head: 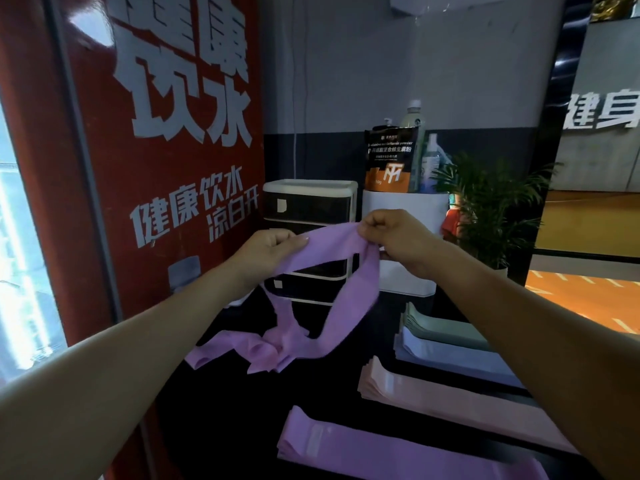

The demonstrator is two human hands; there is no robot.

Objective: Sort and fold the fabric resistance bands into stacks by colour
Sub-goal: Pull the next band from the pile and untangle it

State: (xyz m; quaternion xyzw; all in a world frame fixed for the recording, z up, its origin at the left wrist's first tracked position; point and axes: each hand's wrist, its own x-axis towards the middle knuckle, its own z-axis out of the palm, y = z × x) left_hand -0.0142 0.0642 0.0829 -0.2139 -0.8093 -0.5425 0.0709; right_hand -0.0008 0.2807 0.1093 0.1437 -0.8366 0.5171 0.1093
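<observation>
While both hands (273,249) pinch it, soft purple band (349,299) sags, seemingly looped.

The band (332,244) I hold is plain lilac, same as the loose bands (263,348) and the nearest stack (398,452). Beyond it lie a peach-pink stack (433,389), a pale lavender-grey stack (446,355) and a sage-green stack (440,327) on the black counter (225,427). The panel (173,150) is red with white lettering.

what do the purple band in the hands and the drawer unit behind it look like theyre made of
Purple band: soft matte fabric, judging by how it drapes and creases limply. Drawer unit: probably plastic, with a smooth white frame and dark, glossy, seemingly translucent drawer fronts.
</observation>
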